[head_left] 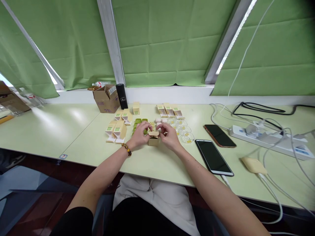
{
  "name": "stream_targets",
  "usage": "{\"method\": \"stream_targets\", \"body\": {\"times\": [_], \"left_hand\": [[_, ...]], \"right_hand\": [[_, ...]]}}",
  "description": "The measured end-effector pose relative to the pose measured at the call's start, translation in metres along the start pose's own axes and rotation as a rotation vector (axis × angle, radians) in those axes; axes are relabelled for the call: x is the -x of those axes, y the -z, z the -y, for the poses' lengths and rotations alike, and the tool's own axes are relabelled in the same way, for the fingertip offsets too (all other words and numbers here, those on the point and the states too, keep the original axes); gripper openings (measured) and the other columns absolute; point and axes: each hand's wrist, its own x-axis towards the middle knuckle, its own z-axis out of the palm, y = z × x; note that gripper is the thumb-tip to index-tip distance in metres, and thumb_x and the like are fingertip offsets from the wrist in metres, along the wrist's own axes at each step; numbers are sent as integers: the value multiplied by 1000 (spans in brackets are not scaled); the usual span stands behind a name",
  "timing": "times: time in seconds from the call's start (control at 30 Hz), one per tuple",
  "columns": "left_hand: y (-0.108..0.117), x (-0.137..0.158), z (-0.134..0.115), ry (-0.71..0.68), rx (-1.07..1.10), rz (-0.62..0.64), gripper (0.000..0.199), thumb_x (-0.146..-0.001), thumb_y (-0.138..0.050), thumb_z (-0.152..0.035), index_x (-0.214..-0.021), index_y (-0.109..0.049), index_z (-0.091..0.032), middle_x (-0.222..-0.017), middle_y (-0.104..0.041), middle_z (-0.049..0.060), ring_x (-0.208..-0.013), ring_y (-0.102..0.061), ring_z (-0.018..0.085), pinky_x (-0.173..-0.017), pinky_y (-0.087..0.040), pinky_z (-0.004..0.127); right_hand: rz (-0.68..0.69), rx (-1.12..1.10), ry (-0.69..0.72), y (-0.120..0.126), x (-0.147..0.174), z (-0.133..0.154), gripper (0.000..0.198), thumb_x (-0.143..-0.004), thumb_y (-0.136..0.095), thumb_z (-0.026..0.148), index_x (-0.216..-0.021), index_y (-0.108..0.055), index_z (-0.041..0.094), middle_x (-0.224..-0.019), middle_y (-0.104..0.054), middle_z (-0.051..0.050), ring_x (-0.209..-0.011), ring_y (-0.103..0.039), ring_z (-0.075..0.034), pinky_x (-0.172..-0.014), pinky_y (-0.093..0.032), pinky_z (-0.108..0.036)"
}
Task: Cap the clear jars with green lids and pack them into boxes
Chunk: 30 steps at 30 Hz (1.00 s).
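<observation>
A small brown cardboard box [153, 141] stands on the table in front of me with its top flap raised. My left hand [140, 133] pinches the flap area at its left side. At the right side my right hand [169, 135] holds the box's edge between bent fingers. Green small containers [138, 121] sit in a group just beyond my left hand. Clear round plastic pieces with yellow marks [186, 135] lie beside my right hand, near pale pink cylinders [158, 120]. Small yellowish pieces between the hands are partly hidden.
Folded cream boxes [120, 129] stand at the left, with more [168, 110] at the back. A carton [106, 100] and black cylinder [121, 96] are by the wall. Phones [214, 158], a power strip [268, 141] and cables occupy the right.
</observation>
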Motion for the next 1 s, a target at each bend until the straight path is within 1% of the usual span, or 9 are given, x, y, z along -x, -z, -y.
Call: {"method": "stream_targets", "body": {"times": [0.1, 0.2, 0.33, 0.4, 0.53, 0.6, 0.77, 0.9, 1.0], "left_hand": [[1, 0, -1, -12, -13, 1, 24, -74, -58, -5, -92, -61, -21, -96, -65, 4, -90, -59, 21, -89, -42, 39], [5, -1, -2, -39, -26, 4, 22, -74, -57, -7, -90, -62, -21, -94, -68, 4, -90, -61, 22, -88, -41, 41], [16, -1, -3, -126, -51, 19, 23, -78, -58, -13, -97, -66, -23, -91, -70, 5, -88, -63, 24, -89, -41, 44], [20, -1, -3, -167, -59, -8, 21, -81, -57, -16, -99, -67, -23, -87, -69, 5, -85, -63, 25, -89, -42, 44], [22, 1, 0, -222, -70, -91, 10, -89, -60, -23, -96, -68, -22, -73, -65, 2, -69, -58, 20, -79, -42, 41], [21, 2, 2, -247, -63, -105, 9, -91, -63, -28, -96, -68, -22, -67, -62, -1, -61, -54, 18, -75, -42, 38], [19, 3, 3, -215, -46, -64, 11, -93, -65, -33, -94, -68, -22, -62, -58, -2, -56, -51, 15, -63, -40, 32], [20, 4, 3, -207, -57, -35, 11, -93, -65, -33, -93, -67, -22, -61, -58, -2, -56, -52, 16, -62, -41, 32], [20, 4, 4, -236, -69, -4, 10, -92, -65, -33, -91, -66, -22, -61, -58, -2, -57, -53, 16, -62, -40, 32]], "right_hand": [[4, -60, 44, 7, 0, 7, 17, -77, -58, 20, -90, -70, 22, -79, -50, -1, -71, -48, -17, -59, -38, -29], [32, -97, 64, 12, 1, 13, 11, -83, -62, 27, -90, -70, 23, -79, -53, -1, -71, -49, -18, -60, -38, -31], [60, -79, 76, 14, 2, 14, 9, -83, -68, 31, -88, -69, 24, -72, -50, 1, -66, -47, -17, -60, -39, -31], [59, -66, 79, 14, 2, 13, 8, -82, -68, 30, -87, -68, 24, -70, -47, 2, -65, -45, -17, -60, -38, -31], [54, -68, 89, 13, 2, 11, 7, -82, -68, 28, -87, -67, 24, -68, -45, 3, -63, -44, -16, -60, -38, -31], [53, -77, 95, 14, 2, 12, 6, -82, -68, 27, -87, -68, 24, -67, -45, 3, -63, -44, -16, -60, -38, -31], [38, -73, 88, 14, 2, 13, 7, -83, -68, 30, -85, -67, 23, -66, -46, 3, -61, -44, -16, -59, -37, -31], [45, -68, 65, 13, 3, 12, 7, -82, -67, 30, -82, -63, 24, -64, -48, 3, -60, -45, -16, -58, -37, -31], [68, -30, 96, 13, 4, 10, 7, -80, -67, 27, -80, -61, 24, -64, -50, 3, -60, -46, -16, -58, -38, -31]]}}
